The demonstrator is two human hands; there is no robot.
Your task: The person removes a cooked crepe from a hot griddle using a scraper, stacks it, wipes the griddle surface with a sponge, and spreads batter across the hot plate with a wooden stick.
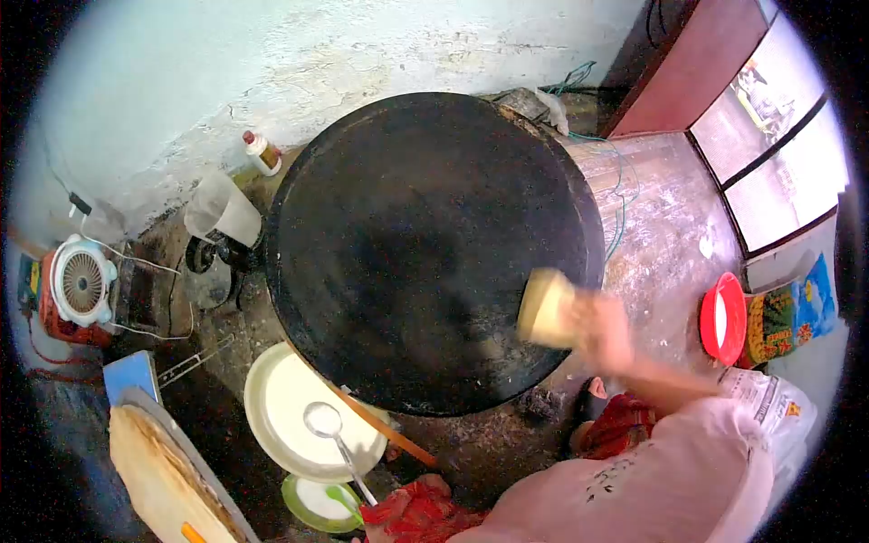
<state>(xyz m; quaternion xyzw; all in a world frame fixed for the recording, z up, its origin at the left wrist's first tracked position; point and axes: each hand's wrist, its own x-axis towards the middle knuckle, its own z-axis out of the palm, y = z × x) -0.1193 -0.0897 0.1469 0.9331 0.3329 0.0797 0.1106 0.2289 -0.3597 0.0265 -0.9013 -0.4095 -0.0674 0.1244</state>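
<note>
My right hand [604,333] is closed around a pale yellowish block or pad [547,309], blurred by motion, over the right part of a large round black griddle [425,226]. The griddle's surface is dark, with a greyish patch near the pad. My left hand is not in view. Below the griddle's left edge, a wide basin [256,398] holds white batter-like liquid, with a metal ladle [323,420] in it. A wooden strip [380,423] lies between basin and griddle.
A green bowl [291,500] sits by the basin. Flat stacked sheets [154,462] stand lower left. A small fan [83,281], a plastic jug [217,210] and a bottle [263,153] are left; a red basin [704,317] and bags [778,312] are right.
</note>
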